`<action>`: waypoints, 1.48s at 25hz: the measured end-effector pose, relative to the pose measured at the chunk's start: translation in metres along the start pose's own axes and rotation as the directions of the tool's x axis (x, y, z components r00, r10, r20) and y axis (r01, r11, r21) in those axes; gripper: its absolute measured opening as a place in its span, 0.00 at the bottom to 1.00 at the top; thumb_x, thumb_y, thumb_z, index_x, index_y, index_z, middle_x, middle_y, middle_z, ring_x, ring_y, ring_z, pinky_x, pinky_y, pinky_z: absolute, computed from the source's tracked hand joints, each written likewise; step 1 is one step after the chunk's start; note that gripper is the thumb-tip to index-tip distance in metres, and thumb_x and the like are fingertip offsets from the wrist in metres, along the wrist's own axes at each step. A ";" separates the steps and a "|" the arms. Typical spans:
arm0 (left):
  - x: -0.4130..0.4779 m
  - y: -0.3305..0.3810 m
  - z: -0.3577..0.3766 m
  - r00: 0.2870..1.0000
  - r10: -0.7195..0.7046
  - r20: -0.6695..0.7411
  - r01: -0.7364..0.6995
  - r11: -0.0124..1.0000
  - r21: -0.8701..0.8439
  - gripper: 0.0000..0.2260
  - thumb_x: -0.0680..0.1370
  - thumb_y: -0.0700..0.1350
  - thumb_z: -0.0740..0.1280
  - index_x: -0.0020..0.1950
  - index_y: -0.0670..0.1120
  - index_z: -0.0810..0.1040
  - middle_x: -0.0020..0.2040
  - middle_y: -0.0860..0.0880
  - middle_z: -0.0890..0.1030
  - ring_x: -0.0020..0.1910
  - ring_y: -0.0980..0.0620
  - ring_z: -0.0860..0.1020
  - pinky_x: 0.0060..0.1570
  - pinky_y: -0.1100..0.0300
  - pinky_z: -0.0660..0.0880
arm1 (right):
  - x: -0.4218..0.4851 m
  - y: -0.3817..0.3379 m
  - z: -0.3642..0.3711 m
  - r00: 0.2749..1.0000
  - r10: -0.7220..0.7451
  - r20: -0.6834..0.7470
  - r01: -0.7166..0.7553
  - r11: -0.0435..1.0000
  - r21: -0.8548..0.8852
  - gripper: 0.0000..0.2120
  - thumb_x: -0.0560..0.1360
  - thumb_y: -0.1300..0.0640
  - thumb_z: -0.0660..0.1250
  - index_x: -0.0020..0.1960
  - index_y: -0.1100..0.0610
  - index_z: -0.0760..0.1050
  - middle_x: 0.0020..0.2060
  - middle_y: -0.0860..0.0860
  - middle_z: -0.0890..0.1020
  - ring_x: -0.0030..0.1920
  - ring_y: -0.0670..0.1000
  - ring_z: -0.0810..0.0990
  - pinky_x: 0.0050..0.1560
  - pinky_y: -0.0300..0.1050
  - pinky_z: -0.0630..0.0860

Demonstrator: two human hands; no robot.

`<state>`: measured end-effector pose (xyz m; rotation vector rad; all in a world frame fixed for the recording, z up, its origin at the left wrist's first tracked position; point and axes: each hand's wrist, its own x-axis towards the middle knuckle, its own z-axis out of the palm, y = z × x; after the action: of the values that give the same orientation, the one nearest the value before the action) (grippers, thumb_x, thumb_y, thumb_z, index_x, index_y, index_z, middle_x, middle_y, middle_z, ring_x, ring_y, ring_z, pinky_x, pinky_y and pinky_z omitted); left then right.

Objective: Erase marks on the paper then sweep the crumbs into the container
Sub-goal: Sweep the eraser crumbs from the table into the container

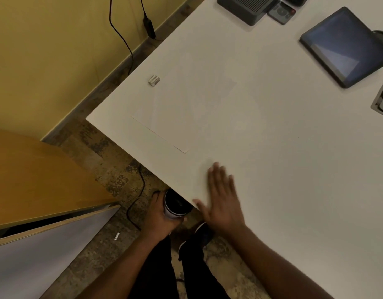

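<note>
A white sheet of paper [182, 108] lies flat on the white table [283, 147] near its left corner. A small grey eraser [154, 80] rests at the paper's far left edge. My left hand [162, 214] holds a dark cup-like container [175, 205] just below the table's near edge, its mouth tilted toward the edge. My right hand [221, 197] lies flat on the table with fingers spread, blurred, right beside that edge above the container. No crumbs are visible at this distance.
A tablet [345, 46] lies at the far right, a dark grey box [248, 7] and a small remote-like device [282, 12] at the back. A wooden panel [46, 182] stands left of me; cables [134, 201] run on the floor.
</note>
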<state>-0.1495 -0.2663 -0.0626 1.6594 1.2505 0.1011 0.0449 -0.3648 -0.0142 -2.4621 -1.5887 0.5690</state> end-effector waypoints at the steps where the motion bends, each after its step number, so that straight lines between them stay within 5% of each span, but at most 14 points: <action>1: 0.000 -0.001 0.000 1.000 -0.005 0.004 0.005 1.000 -0.005 0.42 0.58 0.50 0.86 0.69 0.49 0.73 0.64 0.48 0.76 0.64 0.52 0.75 0.57 0.58 0.74 | 0.007 0.015 -0.006 0.993 0.115 -0.038 -0.115 0.993 -0.011 0.43 0.80 0.32 0.47 0.81 0.60 0.40 0.81 0.59 0.41 0.81 0.58 0.38 0.79 0.61 0.48; 4: 0.000 -0.004 0.000 1.000 -0.011 0.012 0.011 1.000 -0.006 0.44 0.56 0.58 0.83 0.69 0.51 0.73 0.65 0.49 0.76 0.65 0.52 0.76 0.59 0.57 0.76 | 0.007 0.020 -0.006 0.975 0.222 -0.031 -0.222 0.975 -0.013 0.45 0.79 0.30 0.47 0.81 0.62 0.38 0.80 0.60 0.39 0.80 0.59 0.37 0.79 0.62 0.49; 8: 0.000 -0.002 -0.001 1.000 0.010 0.014 -0.010 1.000 0.019 0.37 0.61 0.59 0.79 0.67 0.49 0.74 0.63 0.48 0.78 0.61 0.51 0.78 0.58 0.52 0.79 | -0.033 -0.049 0.018 0.995 -0.010 0.101 0.001 0.996 0.090 0.46 0.79 0.31 0.50 0.80 0.62 0.39 0.80 0.61 0.38 0.80 0.60 0.36 0.78 0.62 0.46; 12: -0.003 0.003 -0.002 1.000 0.022 0.017 -0.022 1.000 0.019 0.30 0.69 0.61 0.71 0.64 0.46 0.75 0.60 0.47 0.78 0.59 0.50 0.79 0.54 0.61 0.77 | -0.046 -0.079 0.024 0.974 -0.199 0.113 0.180 0.971 0.159 0.43 0.81 0.34 0.53 0.81 0.62 0.41 0.81 0.58 0.40 0.81 0.57 0.38 0.78 0.61 0.48; 14: -0.003 0.002 -0.004 0.999 0.014 0.032 -0.015 1.000 0.014 0.35 0.64 0.61 0.76 0.66 0.47 0.74 0.62 0.48 0.78 0.60 0.51 0.79 0.53 0.68 0.74 | -0.047 -0.064 0.018 0.988 -0.130 0.082 0.117 0.982 0.150 0.43 0.81 0.34 0.54 0.81 0.61 0.41 0.81 0.58 0.40 0.81 0.58 0.38 0.79 0.60 0.46; 18: -0.004 -0.004 -0.003 0.999 0.019 0.035 -0.018 1.000 -0.021 0.42 0.58 0.59 0.83 0.69 0.51 0.73 0.64 0.50 0.78 0.64 0.54 0.78 0.58 0.59 0.79 | -0.055 -0.041 0.012 0.987 0.133 0.088 -0.140 0.988 0.070 0.46 0.80 0.32 0.52 0.80 0.63 0.38 0.80 0.60 0.38 0.80 0.60 0.36 0.79 0.60 0.46; 24: -0.010 0.007 -0.004 0.999 0.018 0.048 -0.016 0.999 -0.038 0.36 0.63 0.61 0.76 0.67 0.48 0.74 0.64 0.46 0.78 0.61 0.53 0.78 0.58 0.64 0.76 | -0.039 -0.055 0.014 0.948 -0.294 0.123 0.270 0.946 0.182 0.41 0.82 0.34 0.52 0.81 0.61 0.44 0.81 0.57 0.42 0.81 0.55 0.39 0.80 0.57 0.48; 28: -0.007 0.004 -0.005 0.999 -0.018 0.047 0.017 1.000 0.018 0.36 0.65 0.54 0.80 0.70 0.49 0.72 0.68 0.49 0.76 0.64 0.56 0.75 0.55 0.82 0.66 | -0.007 -0.047 0.011 0.998 -0.054 0.018 0.050 0.986 0.156 0.37 0.82 0.38 0.53 0.80 0.63 0.55 0.80 0.60 0.55 0.80 0.58 0.52 0.79 0.51 0.50; 34: -0.011 0.016 -0.007 0.999 0.035 0.029 -0.038 0.996 0.087 0.31 0.72 0.62 0.60 0.66 0.42 0.75 0.63 0.41 0.78 0.62 0.49 0.76 0.65 0.55 0.75 | -0.019 -0.080 0.004 0.953 -0.296 0.063 0.278 0.939 0.204 0.25 0.81 0.48 0.57 0.70 0.64 0.69 0.67 0.59 0.71 0.66 0.58 0.70 0.66 0.52 0.71; 37: -0.010 0.014 -0.009 0.999 -0.016 0.048 0.014 0.999 0.032 0.31 0.68 0.56 0.76 0.67 0.45 0.74 0.64 0.46 0.76 0.61 0.54 0.75 0.56 0.80 0.68 | -0.013 -0.063 0.003 0.996 -0.082 -0.043 0.089 0.977 0.193 0.25 0.80 0.50 0.61 0.71 0.66 0.69 0.66 0.60 0.72 0.65 0.58 0.70 0.67 0.49 0.70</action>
<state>-0.1497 -0.2673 -0.0436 1.6700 1.2339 0.0324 -0.0140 -0.3499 0.0066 -2.2389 -1.5381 0.6322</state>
